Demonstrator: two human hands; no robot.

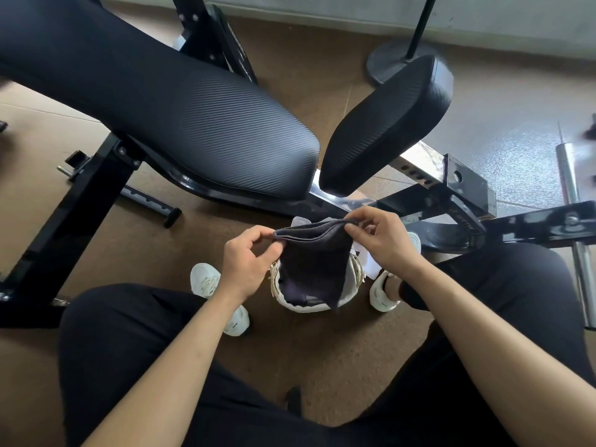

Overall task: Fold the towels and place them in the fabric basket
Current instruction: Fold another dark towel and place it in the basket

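A dark folded towel (317,256) hangs between my hands, its folded edge on top. My left hand (248,259) pinches its left top corner and my right hand (383,240) pinches its right top corner. The towel's lower part hangs into the white fabric basket (303,306), which stands on the floor between my feet. Dark cloth lies inside the basket, mostly hidden by the hanging towel.
A black padded gym bench (180,114) and its separate seat pad (387,124) stand just beyond the basket on a black metal frame (464,188). My white shoes (206,282) flank the basket. A chrome bar (574,204) lies at the right; a round stand base (393,62) sits behind.
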